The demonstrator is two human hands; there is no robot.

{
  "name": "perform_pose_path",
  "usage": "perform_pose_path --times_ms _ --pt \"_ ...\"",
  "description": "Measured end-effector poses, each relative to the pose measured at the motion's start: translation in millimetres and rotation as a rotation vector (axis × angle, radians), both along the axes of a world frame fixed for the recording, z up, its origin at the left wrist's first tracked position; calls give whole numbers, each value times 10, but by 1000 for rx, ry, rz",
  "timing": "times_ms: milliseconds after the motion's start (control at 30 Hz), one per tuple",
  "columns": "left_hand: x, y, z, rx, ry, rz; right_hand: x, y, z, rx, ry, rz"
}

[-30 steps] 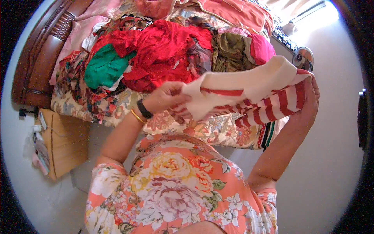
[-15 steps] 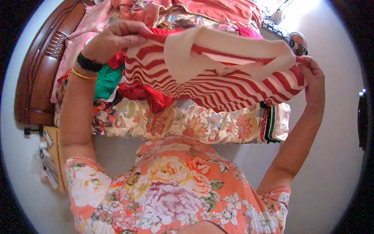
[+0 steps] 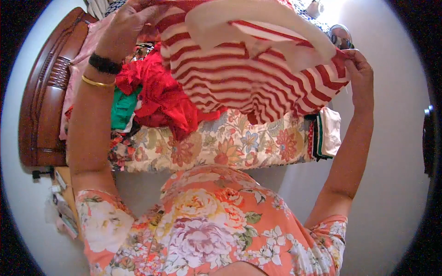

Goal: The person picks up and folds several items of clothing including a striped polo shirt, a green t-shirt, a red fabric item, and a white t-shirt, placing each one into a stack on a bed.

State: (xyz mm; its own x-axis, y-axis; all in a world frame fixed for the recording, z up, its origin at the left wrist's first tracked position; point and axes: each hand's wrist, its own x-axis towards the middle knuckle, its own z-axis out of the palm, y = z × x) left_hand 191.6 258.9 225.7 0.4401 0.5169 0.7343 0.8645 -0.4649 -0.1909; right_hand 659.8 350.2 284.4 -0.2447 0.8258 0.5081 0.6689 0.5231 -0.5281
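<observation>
Left fingers and right fingers, pinched closed, hold the red-and-white striped fabric shirt above the floral-covered bed; pull evenly.

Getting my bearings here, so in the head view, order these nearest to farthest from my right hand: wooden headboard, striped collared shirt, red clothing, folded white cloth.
1. Striped collared shirt, gripped in your right hand.
2. Folded white cloth, below that hand, at the picture's right.
3. Red clothing, left of centre on the floral bedspread.
4. Wooden headboard, at the far left.
</observation>
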Motion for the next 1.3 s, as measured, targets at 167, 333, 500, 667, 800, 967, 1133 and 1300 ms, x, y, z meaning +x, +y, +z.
perform_pose_path --times_ms 167,333,500,667,800,967,1133,1300 --pt "293 101 305 -741 -1044 -267 33 -173 218 -21 -252 -187" --pt "421 176 436 -927 -715 -253 133 -212 202 -316 63 -126" --pt "484 338 330 -797 -577 -356 278 -261 -33 -166 161 60" --pt "668 420 302 -755 -641 -420 316 -436 -77 -150 31 -152" --pt "745 494 325 -798 -639 -463 374 -619 -19 -101 -160 -368" --pt "769 666 233 -919 -637 -430 449 -801 -101 -154 9 -382" --pt "1150 831 3 -931 -1065 -636 519 -1004 -165 -278 408 -321" --pt "1411 929 -78 -556 -758 -611 610 -1103 -328 -81 489 -349"
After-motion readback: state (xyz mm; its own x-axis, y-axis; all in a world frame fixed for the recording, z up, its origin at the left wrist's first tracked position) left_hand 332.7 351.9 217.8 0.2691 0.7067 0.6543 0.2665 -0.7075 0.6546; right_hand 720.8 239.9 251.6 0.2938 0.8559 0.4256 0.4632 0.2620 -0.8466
